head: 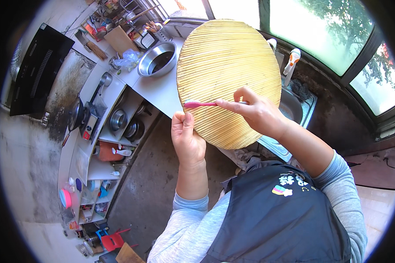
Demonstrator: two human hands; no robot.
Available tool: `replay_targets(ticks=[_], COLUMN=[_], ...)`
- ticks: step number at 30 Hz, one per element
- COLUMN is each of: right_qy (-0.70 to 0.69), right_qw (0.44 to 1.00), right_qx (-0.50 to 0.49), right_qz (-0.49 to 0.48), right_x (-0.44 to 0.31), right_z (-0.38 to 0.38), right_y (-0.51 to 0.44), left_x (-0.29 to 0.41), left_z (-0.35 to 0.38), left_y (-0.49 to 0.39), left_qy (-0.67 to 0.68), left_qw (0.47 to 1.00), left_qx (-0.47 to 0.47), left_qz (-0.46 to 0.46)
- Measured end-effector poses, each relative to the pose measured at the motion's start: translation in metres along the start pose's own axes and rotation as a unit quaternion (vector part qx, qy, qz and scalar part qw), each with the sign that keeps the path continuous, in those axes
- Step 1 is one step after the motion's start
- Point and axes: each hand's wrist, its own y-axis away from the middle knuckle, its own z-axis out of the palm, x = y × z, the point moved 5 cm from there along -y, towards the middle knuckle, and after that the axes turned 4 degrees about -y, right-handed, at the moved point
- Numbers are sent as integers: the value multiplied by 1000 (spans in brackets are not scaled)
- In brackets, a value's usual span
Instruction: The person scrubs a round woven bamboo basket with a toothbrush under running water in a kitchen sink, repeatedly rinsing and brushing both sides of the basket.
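Observation:
A round, ribbed tray or lid of yellowish plant stalks is held up in front of me, its ribbed face towards the camera. My left hand grips its lower left edge, thumb on the face. My right hand holds a pink toothbrush by the handle, index finger stretched along it. The brush head lies over the ribs near the left edge, just above my left thumb. Whether the bristles touch the ribs I cannot tell.
A steel basin with dark contents stands on the white counter. Behind the round piece are a metal sink and faucet. A wok sits on a stove at the left, near shelves of pots. A red chair stands below.

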Motion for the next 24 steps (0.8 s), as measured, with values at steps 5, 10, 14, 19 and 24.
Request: replay_targets(ticks=[5,10,14,19,24], right_qy=[10,28,-21,-68,-19], right_qw=[999,999,1000,997,1000], right_qx=[16,-3,2,19,-21], right_qz=[43,23,-2,-24,-14], right_x=[43,34,8,-2,18], right_z=[-14,-12,4,9,-8], right_y=[28,21,4,-2,12], left_x=[6,-4,-5,-6,0], left_z=[-12,-17,-17,-18,-20], left_y=[-1,-2,-1,-2,-2], left_qy=[3,30,29,69,59], left_qw=[1000,999,998,997,995], left_qx=[27,-10,53,30,74], left_qz=[-5,-30,-30,-30,-30])
